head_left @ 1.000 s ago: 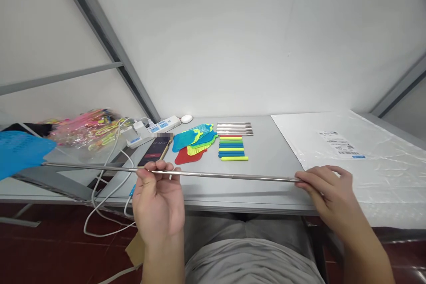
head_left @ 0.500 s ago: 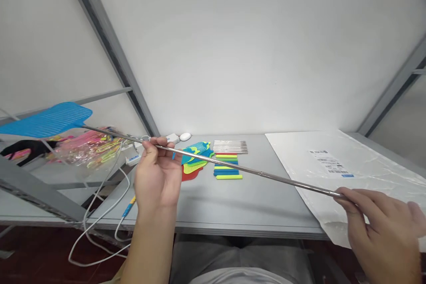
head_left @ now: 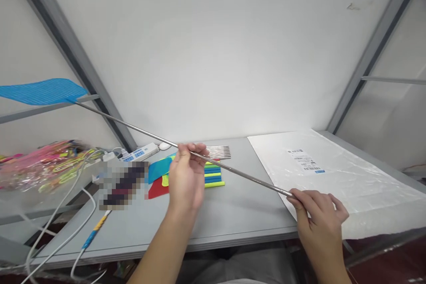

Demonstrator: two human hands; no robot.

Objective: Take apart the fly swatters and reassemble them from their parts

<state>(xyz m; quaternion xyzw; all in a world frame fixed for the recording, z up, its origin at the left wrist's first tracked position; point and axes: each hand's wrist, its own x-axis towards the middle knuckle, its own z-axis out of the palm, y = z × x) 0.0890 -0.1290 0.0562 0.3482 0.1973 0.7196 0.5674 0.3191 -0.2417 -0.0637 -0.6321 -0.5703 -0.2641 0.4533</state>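
Note:
A fly swatter with a blue slatted head [head_left: 45,92] and a long thin metal rod [head_left: 133,127] is held slantwise above the table, its head up at the far left. My left hand [head_left: 186,182], palm up, has thumb and fingers closed around the middle of the rod. The lower right end of the rod is gripped by my right hand [head_left: 319,213]. Behind my left hand lie loose swatter heads [head_left: 159,170] in blue, yellow and red, partly hidden. Beside them are coloured handle tubes [head_left: 214,184] and a row of metal rods [head_left: 219,151].
A white plastic mailing bag [head_left: 273,155] with a label covers the right of the grey table [head_left: 239,213]. At left are a power strip [head_left: 140,153], white cables [head_left: 83,213], a pixelated patch and clear bags of colourful items [head_left: 49,164]. Metal frame posts stand on both sides.
My left hand has shifted along the rod towards my right hand, so the hands are closer together. More rod shows between the blue head and my left hand. The camera view has moved.

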